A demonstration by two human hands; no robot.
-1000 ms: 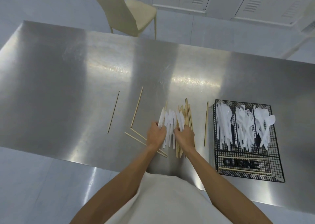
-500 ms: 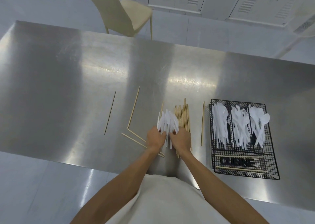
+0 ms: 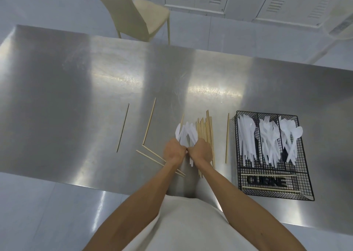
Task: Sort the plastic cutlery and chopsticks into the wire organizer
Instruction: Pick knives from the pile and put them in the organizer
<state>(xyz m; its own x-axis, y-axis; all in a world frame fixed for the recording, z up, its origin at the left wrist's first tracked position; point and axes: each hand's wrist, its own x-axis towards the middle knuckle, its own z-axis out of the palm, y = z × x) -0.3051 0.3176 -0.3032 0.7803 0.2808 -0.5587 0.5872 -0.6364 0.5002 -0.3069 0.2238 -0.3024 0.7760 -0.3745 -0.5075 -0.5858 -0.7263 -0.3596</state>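
Gathering a fan of white plastic knives (image 3: 186, 134), your left hand (image 3: 174, 151) and right hand (image 3: 200, 152) meet knuckle to knuckle at table centre, fingers of both curled closed around the knife handles. The black wire organizer (image 3: 305, 174) sits at 3 o'clock of your hands, with knives, forks and spoons in separate compartments. A row of pale wooden chopsticks (image 3: 205, 134) lies just beside the bundle, partly under your right hand; loose chopsticks (image 3: 150, 120) lie at 9 to 10 o'clock. Risk: the splayed blades may slip from an uneven grip, or your right hand may drag adjacent chopsticks across the smooth steel table (image 3: 76, 98).
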